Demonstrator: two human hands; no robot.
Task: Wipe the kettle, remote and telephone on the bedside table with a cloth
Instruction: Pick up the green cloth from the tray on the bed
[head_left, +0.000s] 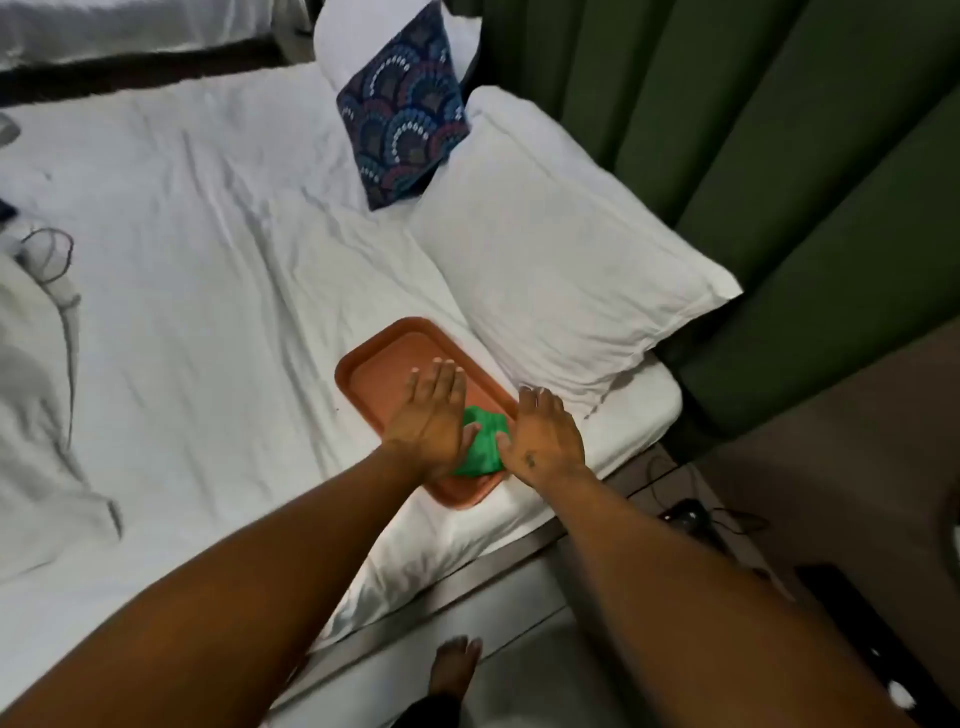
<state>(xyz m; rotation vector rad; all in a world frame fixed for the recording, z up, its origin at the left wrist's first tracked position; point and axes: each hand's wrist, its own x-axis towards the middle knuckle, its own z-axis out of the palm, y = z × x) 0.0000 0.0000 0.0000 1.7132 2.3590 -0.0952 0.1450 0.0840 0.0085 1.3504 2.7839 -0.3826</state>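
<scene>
Hands flank a green cloth (480, 441) lying on an orange tray (387, 358) on the white bed (208, 249). Left hand (431, 415) and right hand (545, 434) are flat with fingers extended, thumbs touching the cloth from either side, neither closed around it. A white pillow (566, 260) lies just beside the tray.

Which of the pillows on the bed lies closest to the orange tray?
The large plain white pillow lies closest: its lower edge reaches the orange tray. The blue patterned cushion and the white pillow behind it lie farther up the bed.

Soft green cloth (480, 441) on a smooth matt tray (384, 364); creased white sheet (208, 260)
</scene>
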